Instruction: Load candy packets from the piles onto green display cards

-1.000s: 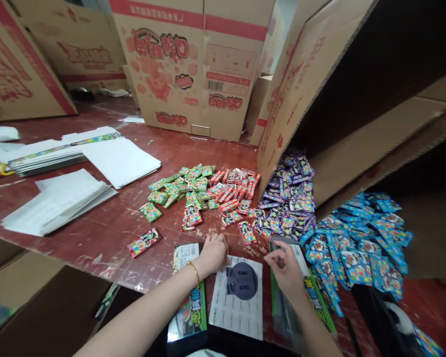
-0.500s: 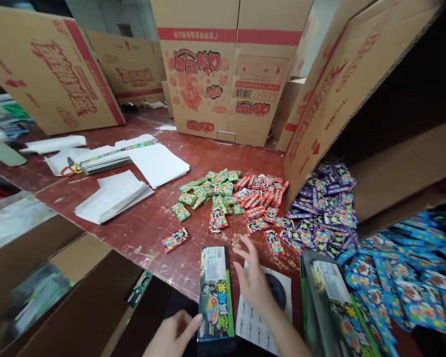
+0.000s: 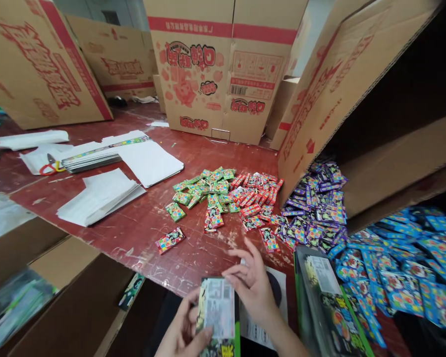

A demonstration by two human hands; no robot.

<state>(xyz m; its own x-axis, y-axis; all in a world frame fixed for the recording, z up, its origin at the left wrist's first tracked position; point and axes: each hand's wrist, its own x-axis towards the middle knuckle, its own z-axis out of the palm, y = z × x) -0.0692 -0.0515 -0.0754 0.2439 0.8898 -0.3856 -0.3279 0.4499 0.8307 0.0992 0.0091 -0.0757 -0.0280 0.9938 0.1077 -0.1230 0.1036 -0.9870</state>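
Note:
My left hand [image 3: 182, 332] grips a flat green-and-black printed box [image 3: 217, 317] at the bottom edge, fingers curled round its left side. My right hand [image 3: 252, 282] touches the box's top right corner, fingers spread and partly bent. A white printed sheet [image 3: 278, 287] lies under my right hand on the red table [image 3: 152, 218]. Beyond lie heaps of small candy packets: green [image 3: 204, 188], red [image 3: 254, 196], purple [image 3: 315, 208] and blue [image 3: 394, 263]. One stray packet [image 3: 170, 240] lies alone near the table edge.
A second green-black box [image 3: 327, 297] lies to the right of my hands. Stacks of white flat cartons [image 3: 96, 196] and scissors [image 3: 50, 166] sit at the left. Large cardboard boxes [image 3: 223, 69] stand behind, and a tipped one [image 3: 357, 99] overhangs the right. Brown cartons [image 3: 59, 277] stand below the table edge.
The green-black box has been lifted off the table toward me. My left hand moved up round its side, and my right hand left the white sheet for the box's top.

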